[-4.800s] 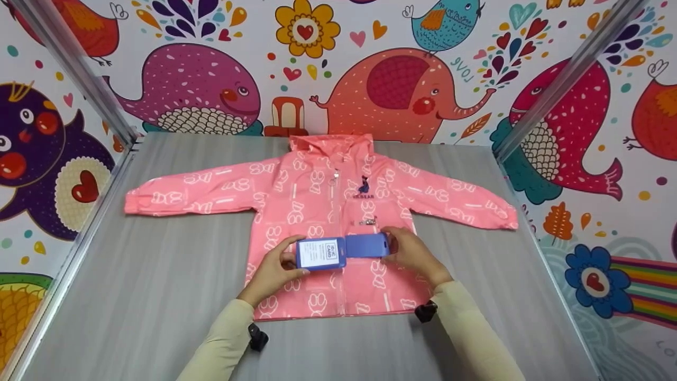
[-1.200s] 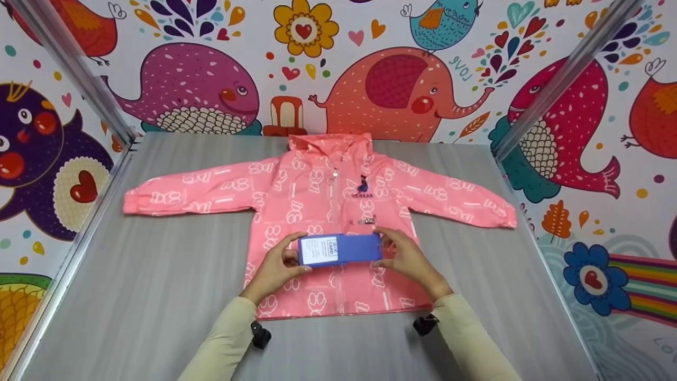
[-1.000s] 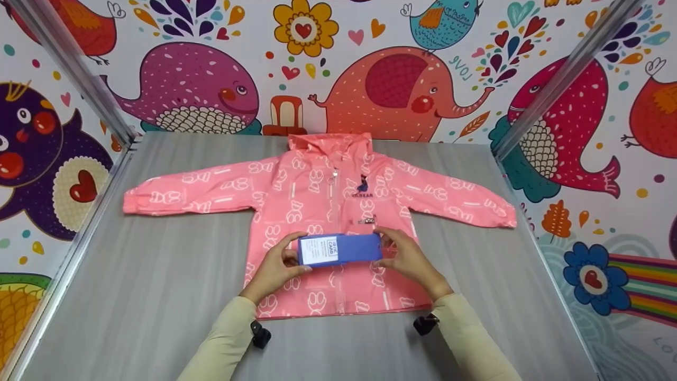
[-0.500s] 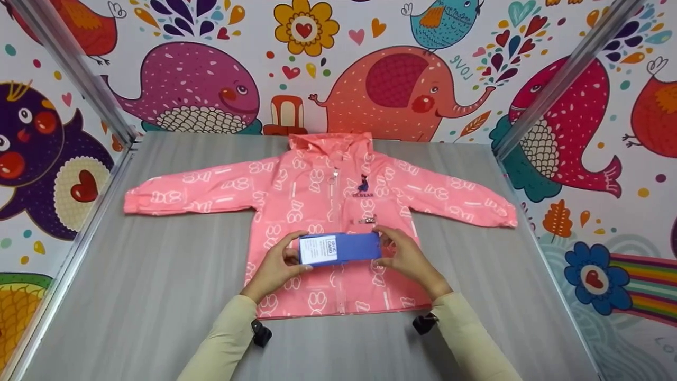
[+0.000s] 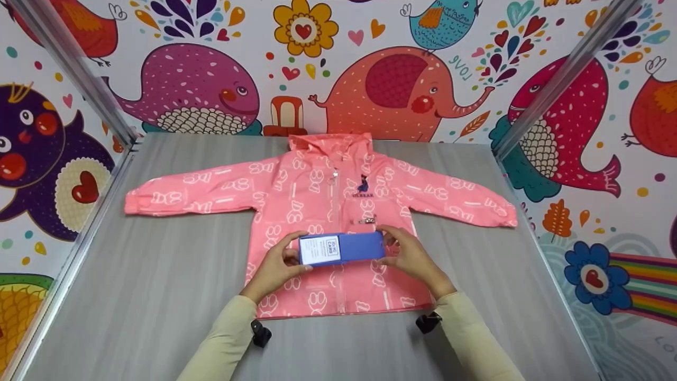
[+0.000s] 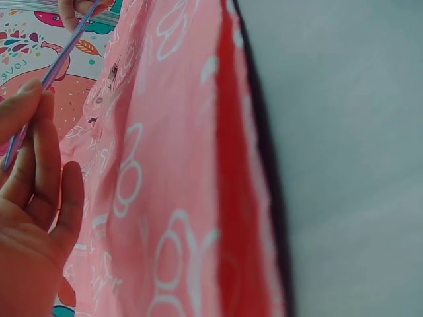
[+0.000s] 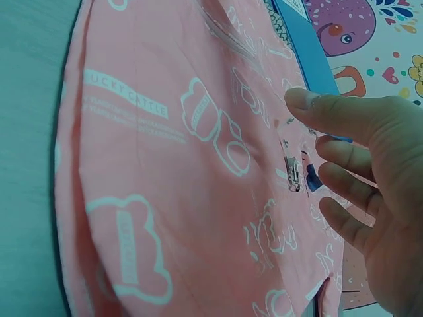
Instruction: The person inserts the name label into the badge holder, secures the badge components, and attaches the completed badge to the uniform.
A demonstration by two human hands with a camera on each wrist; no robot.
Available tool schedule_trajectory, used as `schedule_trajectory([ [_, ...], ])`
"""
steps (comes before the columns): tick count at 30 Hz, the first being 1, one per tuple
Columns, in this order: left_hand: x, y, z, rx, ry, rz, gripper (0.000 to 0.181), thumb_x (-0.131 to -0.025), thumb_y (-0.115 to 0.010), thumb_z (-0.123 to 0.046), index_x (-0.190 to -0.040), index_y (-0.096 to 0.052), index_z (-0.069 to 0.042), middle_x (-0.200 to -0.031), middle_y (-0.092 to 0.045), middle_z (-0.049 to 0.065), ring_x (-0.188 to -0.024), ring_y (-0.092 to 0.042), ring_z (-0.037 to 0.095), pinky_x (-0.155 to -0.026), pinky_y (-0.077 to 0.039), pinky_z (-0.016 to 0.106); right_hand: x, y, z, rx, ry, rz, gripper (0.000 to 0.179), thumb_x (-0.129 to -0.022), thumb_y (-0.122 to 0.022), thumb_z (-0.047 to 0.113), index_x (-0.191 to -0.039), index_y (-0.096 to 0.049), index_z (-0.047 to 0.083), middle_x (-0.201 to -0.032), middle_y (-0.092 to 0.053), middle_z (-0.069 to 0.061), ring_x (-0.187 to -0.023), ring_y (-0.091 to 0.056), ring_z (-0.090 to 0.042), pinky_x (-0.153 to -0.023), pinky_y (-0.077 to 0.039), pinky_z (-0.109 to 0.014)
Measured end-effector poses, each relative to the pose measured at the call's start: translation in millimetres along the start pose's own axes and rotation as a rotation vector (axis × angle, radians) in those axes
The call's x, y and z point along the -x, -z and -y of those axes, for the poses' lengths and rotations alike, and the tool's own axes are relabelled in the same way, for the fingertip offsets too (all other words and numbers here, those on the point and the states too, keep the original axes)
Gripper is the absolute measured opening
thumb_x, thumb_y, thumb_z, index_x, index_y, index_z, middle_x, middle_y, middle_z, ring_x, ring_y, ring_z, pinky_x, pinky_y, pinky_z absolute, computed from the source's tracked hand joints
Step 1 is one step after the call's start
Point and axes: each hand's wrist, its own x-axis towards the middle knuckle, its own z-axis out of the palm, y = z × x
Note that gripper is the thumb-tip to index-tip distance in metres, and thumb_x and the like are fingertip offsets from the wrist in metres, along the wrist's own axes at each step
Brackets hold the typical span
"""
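Observation:
A blue card holder [image 5: 362,247] with a white printed card [image 5: 319,250] showing in its left part is held above a pink jacket [image 5: 296,211]. My left hand [image 5: 276,269] grips the holder's left end between thumb and fingers. At its right end, the thumb and fingers of my right hand [image 5: 415,260] hold the plain blue sliding part by its edges. In the left wrist view the holder [image 6: 56,66] appears edge-on between thumb and fingertips. A silver metal clip [image 7: 293,175] lies on the jacket's chest, just beyond the holder.
The jacket lies front up with both sleeves spread, its collar toward the back wall [image 5: 211,95]. It rests on a grey table [image 5: 158,296], with metal posts [image 5: 560,84] at the sides. Cartoon animals cover the walls.
Since the earliest frame, the blue part has slid left over the card. In the last half second my right hand has drawn it slightly right, uncovering a bit more card.

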Motion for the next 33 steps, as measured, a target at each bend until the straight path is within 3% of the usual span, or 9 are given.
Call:
schedule_trajectory([
  [19,0.0,0.0,3.2,0.013,0.025,0.005,0.079,-0.078,-0.082,-0.01,-0.146,-0.045,-0.023,-0.088,-0.075,0.01,-0.08,-0.066,0.018,-0.076,-0.054,0.03,0.7,-0.4,-0.4,-0.042,-0.003,0.008,0.079,-0.064,-0.087,0.0,-0.136,-0.056,0.009,-0.097,-0.064,-0.007,-0.093,-0.056,-0.023,-0.088,-0.051,-0.049],
  [33,0.8,0.6,3.0,0.022,-0.025,0.05,0.077,-0.082,-0.078,-0.007,-0.147,-0.041,-0.022,-0.09,-0.076,0.012,-0.082,-0.07,0.014,-0.078,-0.054,0.025,1.9,-2.5,-2.1,-0.019,0.013,0.007,0.079,-0.066,-0.088,0.003,-0.138,-0.055,0.008,-0.094,-0.062,-0.013,-0.09,-0.054,-0.022,-0.085,-0.05,-0.042],
])
